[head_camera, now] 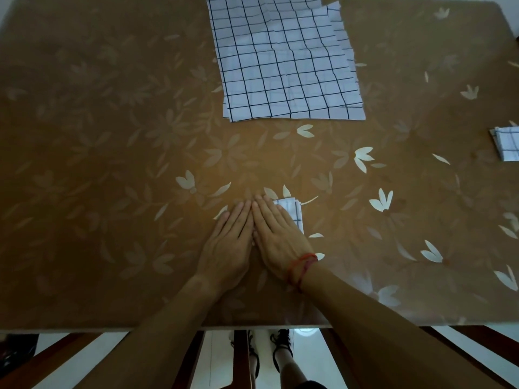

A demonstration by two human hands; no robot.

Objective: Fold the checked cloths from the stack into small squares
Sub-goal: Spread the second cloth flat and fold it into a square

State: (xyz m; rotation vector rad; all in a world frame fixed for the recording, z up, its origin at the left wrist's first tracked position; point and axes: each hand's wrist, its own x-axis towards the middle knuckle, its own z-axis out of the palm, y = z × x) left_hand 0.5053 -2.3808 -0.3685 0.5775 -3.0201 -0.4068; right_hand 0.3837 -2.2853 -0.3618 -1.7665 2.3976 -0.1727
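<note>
A small folded checked cloth (293, 210) lies on the table near the front middle, mostly hidden under my hands. My right hand (278, 234) lies flat on it with straight fingers, pressing it down. My left hand (230, 240) lies flat beside it, fingers straight, touching the right hand; whether cloth lies beneath it I cannot tell. The stack of unfolded white cloths with dark checks (286, 60) lies spread at the far middle of the table.
The table (112, 164) has a brown cover with pale leaf shapes. A folded checked square (507, 144) sits at the right edge. The table's front edge runs below my forearms, with wooden rails and my feet beneath.
</note>
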